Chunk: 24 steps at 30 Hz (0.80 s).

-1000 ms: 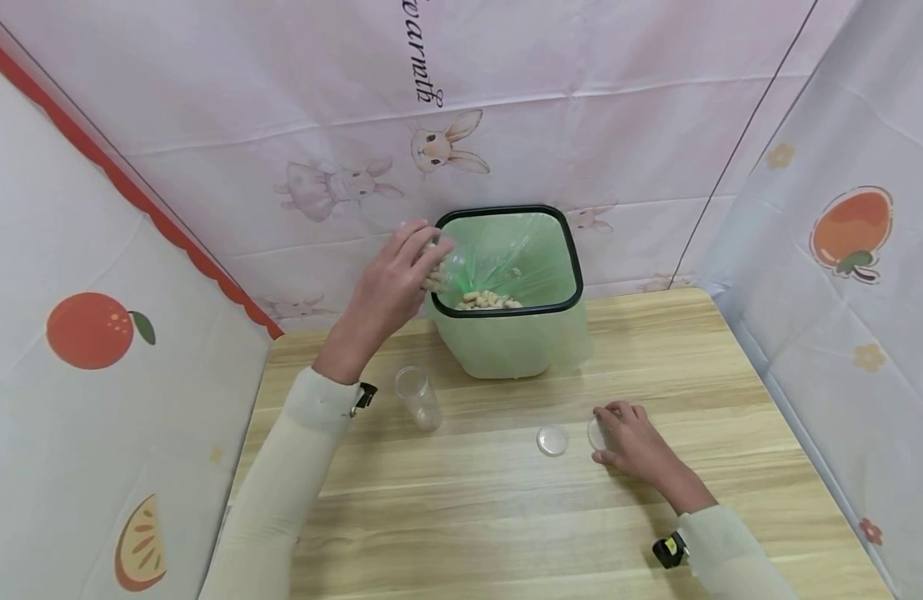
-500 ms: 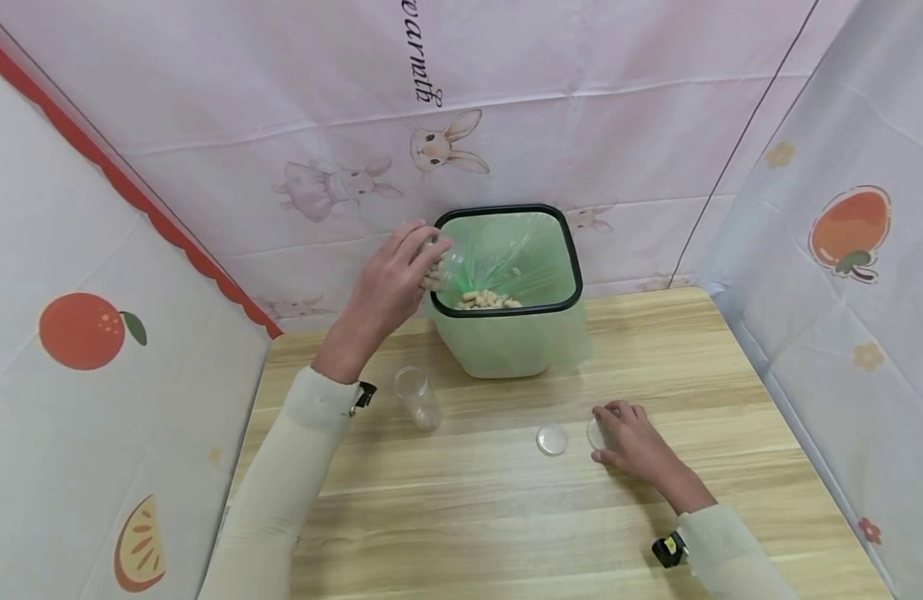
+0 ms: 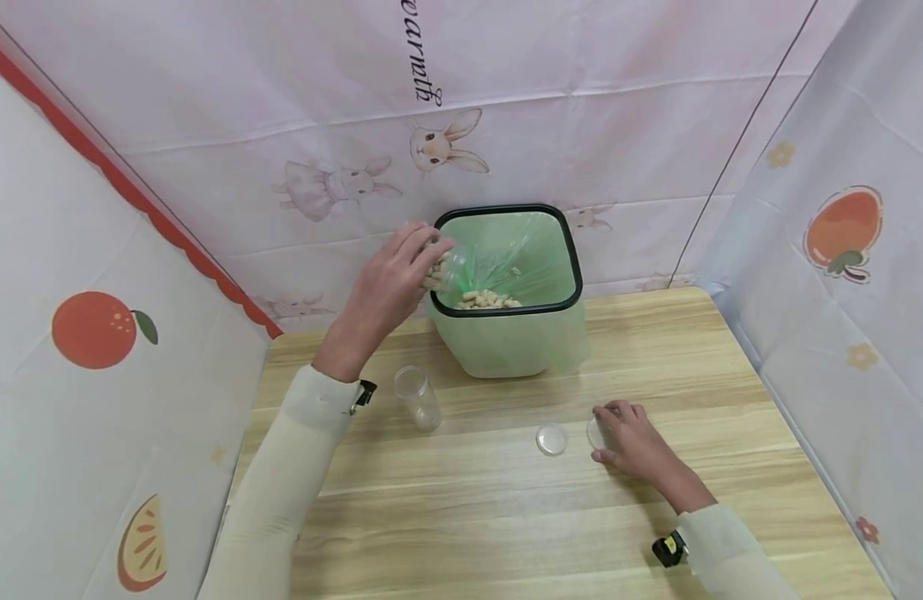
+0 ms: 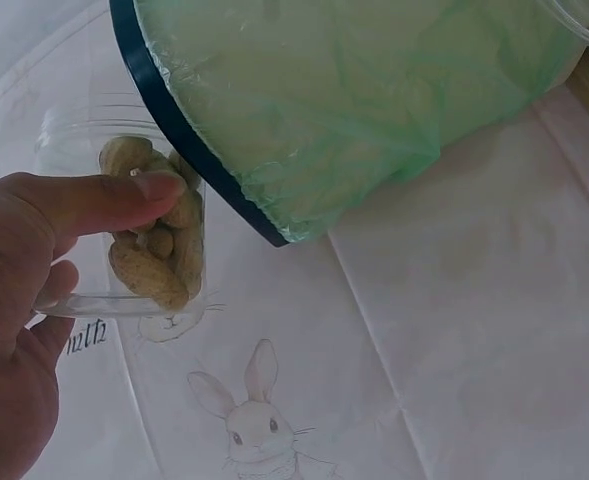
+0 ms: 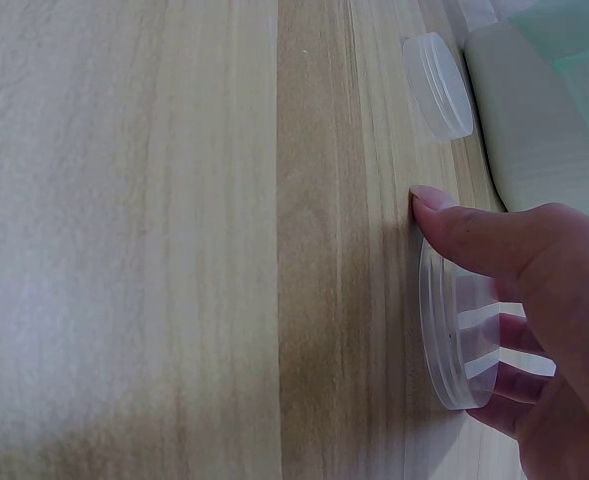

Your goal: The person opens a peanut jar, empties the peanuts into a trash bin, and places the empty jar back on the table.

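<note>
In the head view my left hand [image 3: 386, 279] grips a clear plastic jar [image 3: 454, 268] at the left rim of a pale green bin [image 3: 506, 346]. Peanuts [image 4: 152, 268] fill part of that jar, seen past my thumb in the left wrist view. More peanuts [image 3: 487, 300] lie in the bin. On the table, my right hand [image 3: 641, 448] holds a clear round lid [image 5: 442, 325] between thumb and fingers. A second clear lid [image 3: 551, 440] lies just left of it.
A clear empty jar [image 3: 419, 402] stands on the wooden table [image 3: 461, 517], below my left forearm. The bin has a black rim and a thin green bag liner. Printed cloth walls [image 3: 341, 75] surround the table on three sides.
Both hands keep their places, with the jar still at the bin's rim and the lid still under the right hand. Only the jar's tilt seems to vary slightly.
</note>
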Motion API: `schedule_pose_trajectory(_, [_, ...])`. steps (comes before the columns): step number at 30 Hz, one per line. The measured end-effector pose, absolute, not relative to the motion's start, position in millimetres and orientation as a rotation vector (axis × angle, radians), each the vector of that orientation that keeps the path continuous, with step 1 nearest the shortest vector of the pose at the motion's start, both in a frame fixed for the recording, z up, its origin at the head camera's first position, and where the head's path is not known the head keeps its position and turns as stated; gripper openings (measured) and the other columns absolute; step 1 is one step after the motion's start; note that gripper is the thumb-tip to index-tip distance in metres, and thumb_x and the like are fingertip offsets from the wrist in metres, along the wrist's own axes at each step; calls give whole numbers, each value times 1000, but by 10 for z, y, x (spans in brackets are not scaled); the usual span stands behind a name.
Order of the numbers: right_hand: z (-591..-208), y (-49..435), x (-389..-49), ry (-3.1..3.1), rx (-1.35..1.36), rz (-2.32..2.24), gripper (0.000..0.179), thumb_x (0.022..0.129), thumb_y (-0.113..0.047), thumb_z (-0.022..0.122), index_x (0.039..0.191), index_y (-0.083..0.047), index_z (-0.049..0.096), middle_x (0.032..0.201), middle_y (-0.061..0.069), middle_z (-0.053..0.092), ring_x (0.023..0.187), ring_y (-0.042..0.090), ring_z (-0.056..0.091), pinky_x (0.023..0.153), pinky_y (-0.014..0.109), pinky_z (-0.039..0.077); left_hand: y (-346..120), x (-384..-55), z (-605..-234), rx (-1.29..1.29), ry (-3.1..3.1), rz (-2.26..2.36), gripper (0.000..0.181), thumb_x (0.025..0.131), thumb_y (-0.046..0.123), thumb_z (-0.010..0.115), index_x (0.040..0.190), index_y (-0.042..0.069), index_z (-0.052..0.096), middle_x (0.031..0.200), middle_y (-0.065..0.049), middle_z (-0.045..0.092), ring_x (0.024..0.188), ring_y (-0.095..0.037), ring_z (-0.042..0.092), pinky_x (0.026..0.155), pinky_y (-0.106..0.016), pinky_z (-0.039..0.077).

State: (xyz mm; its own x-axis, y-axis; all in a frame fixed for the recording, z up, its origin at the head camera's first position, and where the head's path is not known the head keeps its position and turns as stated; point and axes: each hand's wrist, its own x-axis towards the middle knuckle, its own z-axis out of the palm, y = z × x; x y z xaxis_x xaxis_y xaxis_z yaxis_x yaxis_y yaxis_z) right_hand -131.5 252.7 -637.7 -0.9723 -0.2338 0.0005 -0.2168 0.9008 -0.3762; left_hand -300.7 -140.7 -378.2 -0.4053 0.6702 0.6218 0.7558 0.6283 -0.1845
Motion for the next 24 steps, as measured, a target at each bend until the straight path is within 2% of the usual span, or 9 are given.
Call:
schedule_pose_trajectory(5, [-6376,2528,-1324,3018,-364,-591,76,82,-33,89,144,-2,58,139,26,55,121,45,51,96,57,54,-1425,-3019,-3785,-1092,-2178,-209,57,87,-14,66,139,7,61,137,-15,61,138,-33,52,118,-40,45])
schedule_pose_trajectory(8, [-6377,2526,-1324,3026,-366,-593,76,81,-32,89,143,-1,58,138,26,55,120,45,52,95,57,54,-1435,-3015,-3778,-1093,-2189,-193,59,87,-12,67,142,7,59,140,-15,59,140,-33,51,118,-40,46])
schedule_pose_trajectory(13, [-6376,2527,-1315,3030,-363,-598,77,81,-32,90,144,-1,58,138,26,55,121,46,52,96,58,54,-1432,-3000,-3746,-1113,-2244,-193,68,85,-7,76,148,5,53,145,-17,59,142,-34,51,118,-40,47])
schedule_pose_trajectory(18, [-6393,2527,-1312,3018,-357,-605,77,81,-33,90,144,-1,58,139,26,54,121,46,51,96,58,53,-1424,-2981,-3702,-1117,-2331,-224,66,81,1,81,141,-1,53,145,-19,59,140,-35,52,121,-41,43])
schedule_pose_trajectory(24, [-6392,2537,-1305,3013,-360,-601,77,82,-33,89,145,-2,57,140,26,54,122,47,50,97,59,53,-1451,-2982,-3673,-1146,-2380,-257,71,83,18,87,145,3,55,147,-19,56,138,-36,51,114,-46,49])
